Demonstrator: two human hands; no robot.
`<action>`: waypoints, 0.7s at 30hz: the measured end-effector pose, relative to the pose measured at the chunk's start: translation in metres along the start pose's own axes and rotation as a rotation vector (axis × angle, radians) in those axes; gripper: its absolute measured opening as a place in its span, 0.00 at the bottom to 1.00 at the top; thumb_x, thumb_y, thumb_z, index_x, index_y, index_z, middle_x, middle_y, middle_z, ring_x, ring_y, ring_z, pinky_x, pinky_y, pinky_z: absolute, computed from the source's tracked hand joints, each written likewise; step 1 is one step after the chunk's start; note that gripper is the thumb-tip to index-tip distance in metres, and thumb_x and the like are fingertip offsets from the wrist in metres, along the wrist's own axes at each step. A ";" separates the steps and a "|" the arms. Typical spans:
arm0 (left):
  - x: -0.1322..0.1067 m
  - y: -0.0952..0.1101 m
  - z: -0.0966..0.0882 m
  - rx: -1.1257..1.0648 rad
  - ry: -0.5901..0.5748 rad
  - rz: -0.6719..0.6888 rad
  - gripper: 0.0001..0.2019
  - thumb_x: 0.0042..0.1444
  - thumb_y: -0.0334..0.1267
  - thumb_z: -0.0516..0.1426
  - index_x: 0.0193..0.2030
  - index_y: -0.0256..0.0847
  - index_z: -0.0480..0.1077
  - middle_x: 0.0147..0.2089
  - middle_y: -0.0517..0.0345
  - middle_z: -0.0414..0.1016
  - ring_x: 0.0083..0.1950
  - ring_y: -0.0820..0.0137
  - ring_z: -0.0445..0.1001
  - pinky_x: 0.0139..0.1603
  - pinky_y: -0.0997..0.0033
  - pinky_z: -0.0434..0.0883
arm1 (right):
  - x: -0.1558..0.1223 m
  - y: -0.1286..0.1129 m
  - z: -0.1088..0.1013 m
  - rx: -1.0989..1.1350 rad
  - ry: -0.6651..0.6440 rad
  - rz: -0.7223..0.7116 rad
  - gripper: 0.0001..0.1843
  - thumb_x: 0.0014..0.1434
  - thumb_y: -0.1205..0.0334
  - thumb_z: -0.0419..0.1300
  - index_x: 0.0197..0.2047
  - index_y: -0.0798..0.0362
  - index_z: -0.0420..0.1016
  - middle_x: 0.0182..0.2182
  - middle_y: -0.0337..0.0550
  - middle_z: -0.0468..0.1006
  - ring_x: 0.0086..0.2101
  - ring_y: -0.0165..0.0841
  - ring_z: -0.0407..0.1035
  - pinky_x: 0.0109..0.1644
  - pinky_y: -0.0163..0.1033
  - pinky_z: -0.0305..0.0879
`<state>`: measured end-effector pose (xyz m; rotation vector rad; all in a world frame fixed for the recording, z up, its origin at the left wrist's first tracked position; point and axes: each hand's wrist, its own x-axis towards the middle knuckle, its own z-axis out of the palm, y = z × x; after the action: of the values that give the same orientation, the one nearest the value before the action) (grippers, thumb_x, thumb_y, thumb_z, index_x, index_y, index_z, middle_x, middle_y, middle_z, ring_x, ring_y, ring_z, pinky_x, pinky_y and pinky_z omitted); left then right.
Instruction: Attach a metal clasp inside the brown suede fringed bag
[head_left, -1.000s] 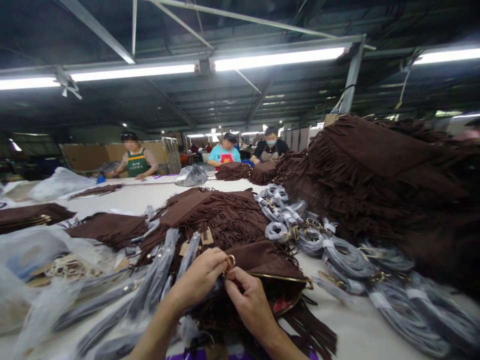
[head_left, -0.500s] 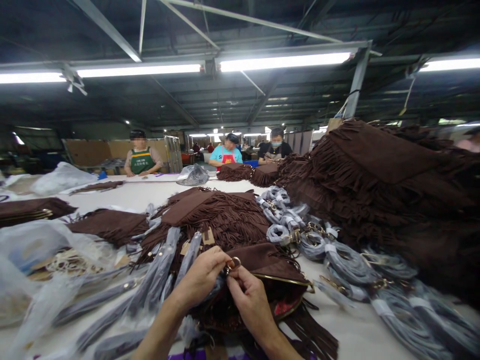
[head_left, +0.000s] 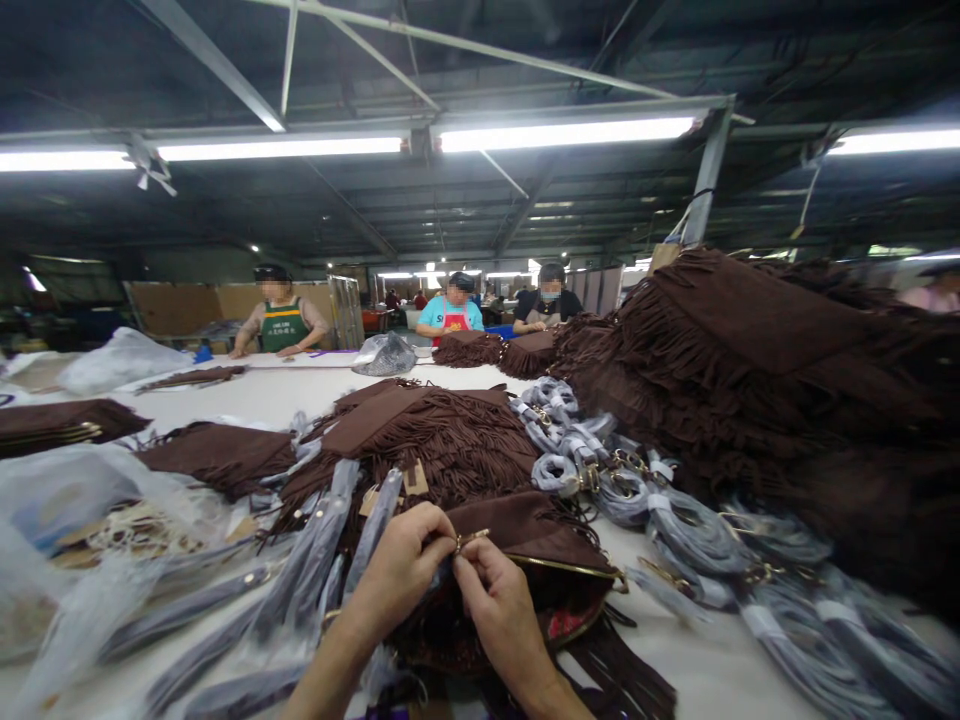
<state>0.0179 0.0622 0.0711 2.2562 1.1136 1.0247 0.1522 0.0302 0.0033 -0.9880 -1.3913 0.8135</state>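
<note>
- At far left, a clear plastic bag (head_left: 45, 520) lies crumpled beside pale stringy material (head_left: 146, 530).
- Next come long straps (head_left: 304, 560) sheathed in clear plastic; they lie loose on the table, so their wrapping does not look to have been taken off.
- Beyond them, fringed brown pieces (head_left: 442, 430) are stacked, a cardboard tag (head_left: 415, 478) near their lower edge; how far these are finished cannot be told.
- The person's left hand (head_left: 409, 555) has thumb and forefinger brought together, with hardly any gap, on the left end of a small gold-coloured fitting (head_left: 474, 537).
- The person's right hand (head_left: 502, 605) meets it from the other side, fingertips pinched close on the same fitting, which sits above the near bag; whether it is fastened to anything is hidden.
- That brown bag (head_left: 525, 520) lies under and just beyond the hands, its zip (head_left: 555, 567) undone and patterned lining showing. The handling of the fitting seems unfinished, and closing the bag remains undone.
- Rightward, coiled straps (head_left: 694, 520) lie banded in plastic, apart from the bag.
- At far right rises a large heap of fringed brown goods (head_left: 757, 310).
</note>
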 end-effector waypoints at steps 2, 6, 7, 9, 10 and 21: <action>0.000 -0.001 0.000 0.020 0.021 -0.008 0.07 0.57 0.34 0.50 0.28 0.39 0.64 0.30 0.58 0.69 0.34 0.68 0.68 0.37 0.70 0.62 | 0.000 -0.002 -0.002 -0.022 0.002 -0.004 0.14 0.64 0.51 0.51 0.34 0.53 0.67 0.23 0.34 0.65 0.25 0.29 0.60 0.30 0.34 0.56; -0.001 -0.001 -0.002 0.138 0.166 -0.011 0.10 0.60 0.36 0.46 0.29 0.40 0.62 0.30 0.56 0.68 0.34 0.66 0.66 0.37 0.68 0.62 | 0.001 -0.005 -0.009 -0.194 0.103 -0.237 0.08 0.65 0.60 0.51 0.39 0.51 0.70 0.34 0.41 0.72 0.35 0.33 0.67 0.42 0.35 0.61; -0.003 0.001 -0.003 0.188 0.197 0.004 0.10 0.60 0.35 0.46 0.29 0.40 0.62 0.31 0.55 0.68 0.34 0.66 0.66 0.37 0.68 0.61 | 0.000 -0.006 -0.011 -0.217 0.125 -0.299 0.09 0.65 0.62 0.50 0.37 0.51 0.70 0.34 0.41 0.71 0.36 0.33 0.66 0.42 0.35 0.61; -0.008 0.007 -0.003 0.232 0.221 0.039 0.10 0.61 0.35 0.45 0.29 0.40 0.62 0.31 0.55 0.68 0.35 0.65 0.66 0.37 0.68 0.61 | -0.001 -0.008 -0.015 -0.179 0.121 -0.329 0.10 0.66 0.61 0.50 0.34 0.51 0.69 0.32 0.41 0.69 0.35 0.32 0.65 0.41 0.34 0.61; -0.012 0.010 -0.001 0.210 0.213 0.052 0.11 0.61 0.35 0.45 0.29 0.40 0.62 0.31 0.55 0.68 0.34 0.66 0.66 0.36 0.68 0.62 | -0.002 -0.009 -0.016 -0.130 0.104 -0.293 0.10 0.66 0.59 0.51 0.35 0.51 0.69 0.31 0.40 0.69 0.33 0.32 0.65 0.39 0.34 0.62; -0.030 0.024 0.018 -0.324 0.148 0.072 0.13 0.64 0.41 0.48 0.30 0.40 0.61 0.35 0.53 0.69 0.38 0.69 0.72 0.42 0.71 0.73 | 0.002 -0.020 -0.020 0.516 0.279 0.001 0.22 0.58 0.41 0.63 0.41 0.49 0.64 0.24 0.31 0.64 0.21 0.23 0.53 0.21 0.26 0.50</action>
<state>0.0312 0.0229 0.0617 1.9999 0.8538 1.3156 0.1702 0.0226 0.0239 -0.6667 -0.8775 0.9347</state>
